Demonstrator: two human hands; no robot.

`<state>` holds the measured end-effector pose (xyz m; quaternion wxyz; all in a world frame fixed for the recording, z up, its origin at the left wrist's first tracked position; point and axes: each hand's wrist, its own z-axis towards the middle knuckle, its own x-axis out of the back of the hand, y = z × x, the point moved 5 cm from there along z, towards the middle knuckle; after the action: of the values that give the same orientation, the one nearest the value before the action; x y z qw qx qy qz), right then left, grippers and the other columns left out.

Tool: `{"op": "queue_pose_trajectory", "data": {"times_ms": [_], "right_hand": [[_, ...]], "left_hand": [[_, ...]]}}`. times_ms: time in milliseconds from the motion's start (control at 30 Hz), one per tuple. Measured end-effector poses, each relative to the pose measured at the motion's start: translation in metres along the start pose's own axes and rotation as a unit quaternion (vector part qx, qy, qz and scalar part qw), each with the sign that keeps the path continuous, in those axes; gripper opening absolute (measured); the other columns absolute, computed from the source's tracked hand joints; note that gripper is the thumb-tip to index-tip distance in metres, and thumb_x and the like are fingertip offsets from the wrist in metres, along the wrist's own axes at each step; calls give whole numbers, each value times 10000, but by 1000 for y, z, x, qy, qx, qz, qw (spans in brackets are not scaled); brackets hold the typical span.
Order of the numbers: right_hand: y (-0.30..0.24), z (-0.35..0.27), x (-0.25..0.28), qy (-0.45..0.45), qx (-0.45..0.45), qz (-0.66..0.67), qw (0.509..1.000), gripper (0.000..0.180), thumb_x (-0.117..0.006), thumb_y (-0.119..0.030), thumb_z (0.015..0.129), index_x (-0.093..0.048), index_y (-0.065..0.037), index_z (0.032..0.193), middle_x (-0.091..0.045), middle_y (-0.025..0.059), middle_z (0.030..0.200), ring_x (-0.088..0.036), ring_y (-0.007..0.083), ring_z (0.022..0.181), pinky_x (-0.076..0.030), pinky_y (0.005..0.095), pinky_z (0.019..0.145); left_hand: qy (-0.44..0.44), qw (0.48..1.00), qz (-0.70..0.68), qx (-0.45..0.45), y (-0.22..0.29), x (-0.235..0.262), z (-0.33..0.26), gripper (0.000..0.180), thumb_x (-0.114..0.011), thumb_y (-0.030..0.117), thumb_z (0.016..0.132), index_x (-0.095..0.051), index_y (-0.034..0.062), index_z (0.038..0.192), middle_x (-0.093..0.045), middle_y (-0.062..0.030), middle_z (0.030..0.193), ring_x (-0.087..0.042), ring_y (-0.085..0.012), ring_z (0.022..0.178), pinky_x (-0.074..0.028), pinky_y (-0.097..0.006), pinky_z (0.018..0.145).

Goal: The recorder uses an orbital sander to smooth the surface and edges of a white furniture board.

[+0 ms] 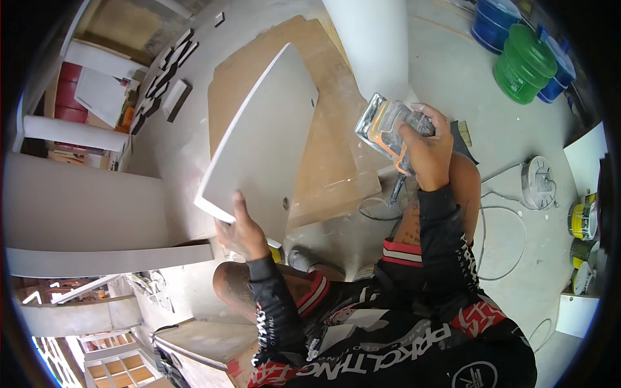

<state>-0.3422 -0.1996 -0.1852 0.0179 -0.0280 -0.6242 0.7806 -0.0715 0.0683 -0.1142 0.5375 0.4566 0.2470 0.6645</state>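
Observation:
My left hand point(244, 231) grips the lower edge of a white panel point(262, 136), thumb on its face and fingers behind it. The panel stands tilted, with small round holes near its right side. In my right hand point(429, 147) is a dusty orange and black electric sander point(390, 129), held up off the panel with its flat pad turned to the upper left. My fingers wrap round the sander's body. A cord hangs down from its rear end. Beneath the panel lies a brown cardboard sheet point(343, 161) on the floor.
A cable reel point(538, 182) with looped cord lies on the right. Blue and green water jugs point(525, 64) stand at the far right. A white column point(372, 45) rises behind the sander. Several dark-edged white blocks point(174, 100) lie far left; a white cabinet-like piece point(84, 207) is nearer.

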Motion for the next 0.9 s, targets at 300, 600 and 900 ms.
{"op": "queue_pose_trajectory", "data": {"times_ms": [300,600,900], "right_hand": [[-41,-2,-37,-183,118,-40,975,370,-771,-17,747,-693,-41,1107,-585,117,1205,-586,235,1134,-463,335,982],[-117,-78,-132,-507,260,-109,814,393,-765,-29,718,-718,-52,1108,-571,127,1258,-605,252,1129,-493,353,943],[-106,-65,-208,-586,266,-169,747,423,-769,-45,728,-712,-46,1147,-571,129,1266,-586,247,1162,-462,346,986]], "left_hand": [[-47,983,-110,141,-105,8,-121,303,-778,154,898,-710,-65,1096,-758,-115,995,-699,-187,896,-549,-331,823],[-140,952,-113,247,-149,2,-138,344,-725,1,864,-684,-50,1203,-729,-157,1178,-704,-214,1055,-529,-322,945],[-107,970,-146,162,-143,0,-139,330,-730,-24,855,-709,-20,1184,-726,-166,1202,-708,-247,1095,-526,-331,976]]}}
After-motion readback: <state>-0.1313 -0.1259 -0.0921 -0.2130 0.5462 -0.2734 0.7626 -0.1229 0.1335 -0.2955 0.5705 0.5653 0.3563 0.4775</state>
